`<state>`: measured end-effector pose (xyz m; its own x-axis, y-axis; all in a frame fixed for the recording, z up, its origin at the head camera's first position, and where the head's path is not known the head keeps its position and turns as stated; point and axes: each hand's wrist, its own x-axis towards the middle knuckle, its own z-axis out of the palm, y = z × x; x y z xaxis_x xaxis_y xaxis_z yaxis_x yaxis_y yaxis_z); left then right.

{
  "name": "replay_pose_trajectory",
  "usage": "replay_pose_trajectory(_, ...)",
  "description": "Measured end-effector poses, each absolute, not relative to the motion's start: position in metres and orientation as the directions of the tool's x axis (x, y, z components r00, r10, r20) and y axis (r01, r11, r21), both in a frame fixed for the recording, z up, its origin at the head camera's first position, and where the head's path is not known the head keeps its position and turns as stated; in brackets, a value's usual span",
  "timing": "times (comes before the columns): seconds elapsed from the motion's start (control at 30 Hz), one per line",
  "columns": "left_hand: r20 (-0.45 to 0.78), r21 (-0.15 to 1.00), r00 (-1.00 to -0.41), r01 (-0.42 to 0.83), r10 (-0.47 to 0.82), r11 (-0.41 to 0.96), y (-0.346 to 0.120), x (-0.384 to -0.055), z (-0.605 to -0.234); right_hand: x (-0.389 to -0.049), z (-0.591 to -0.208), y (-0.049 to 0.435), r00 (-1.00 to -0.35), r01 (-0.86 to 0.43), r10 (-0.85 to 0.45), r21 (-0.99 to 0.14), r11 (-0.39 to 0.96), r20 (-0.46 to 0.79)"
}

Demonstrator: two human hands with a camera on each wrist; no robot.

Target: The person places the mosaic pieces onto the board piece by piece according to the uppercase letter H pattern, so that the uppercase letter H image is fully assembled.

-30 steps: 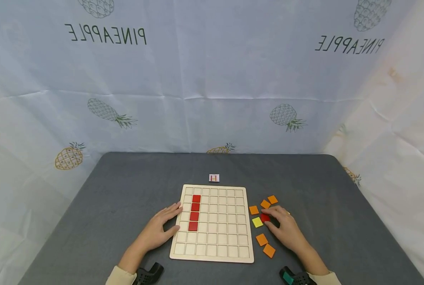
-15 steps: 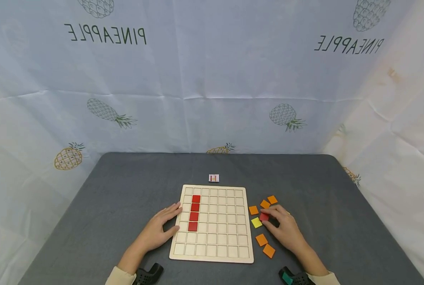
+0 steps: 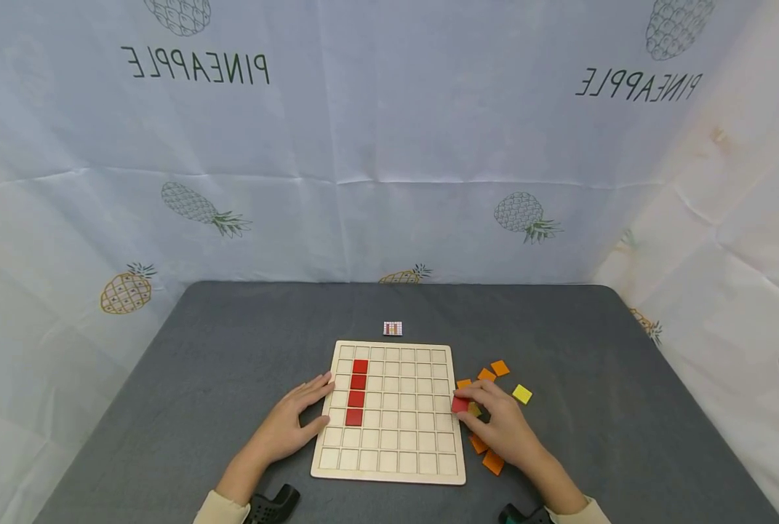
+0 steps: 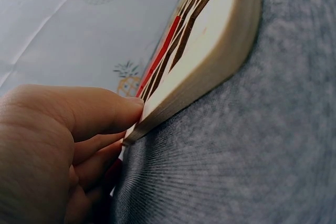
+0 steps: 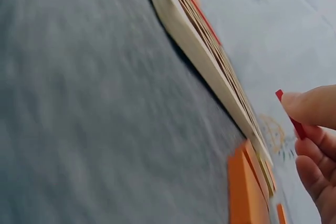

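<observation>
A wooden grid board [image 3: 396, 481] lies on the dark grey table, with several red square tiles [image 3: 356, 398] set in one column near its left side. My left hand [image 3: 286, 424] rests against the board's left edge; in the left wrist view its thumb [image 4: 113, 113] touches the rim. Between thumb and fingers, my right hand [image 3: 503, 422] pinches another red tile [image 3: 460, 405], held at the board's right edge. The right wrist view shows this tile [image 5: 292, 116] edge-on, raised off the table. A yellow tile [image 3: 474, 410] shows partly beneath the right hand.
Several orange tiles [image 3: 500, 367] lie right of the board, some partly covered by the right hand. One more yellow tile [image 3: 522, 394] lies farther right. A small card with a coloured grid [image 3: 393, 328] is behind the board. A pineapple-print cloth [image 3: 376, 145] hangs behind the table.
My right hand has picked up the red tile and moved left to the board's edge. A yellow tile formerly hidden behind it now shows. My left hand stays in place.
</observation>
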<state>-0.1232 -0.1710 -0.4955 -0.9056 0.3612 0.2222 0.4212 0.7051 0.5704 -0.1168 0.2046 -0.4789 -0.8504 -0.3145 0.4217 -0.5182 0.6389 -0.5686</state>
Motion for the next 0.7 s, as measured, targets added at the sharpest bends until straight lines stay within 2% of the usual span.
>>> replay_pose_trajectory(0.23, 0.208, 0.576, -0.911, 0.408, 0.355, 0.709, -0.172, -0.123, -0.496, -0.117, -0.474, 0.18, -0.825, -0.566, -0.393, -0.594, 0.572, 0.407)
replay_pose_trajectory(0.5, 0.186, 0.581, -0.917, 0.392, 0.352, 0.713, -0.172, -0.123, -0.494, -0.119, -0.47, 0.141, -0.759, -0.645, -0.489, -0.604, 0.468, 0.431)
replay_pose_trajectory(0.7, 0.201, 0.585, -0.911, 0.406, 0.359, 0.702, -0.171, -0.123, -0.493, -0.115, -0.467, 0.109, -0.747, -0.632, -0.57, -0.632, 0.449, 0.342)
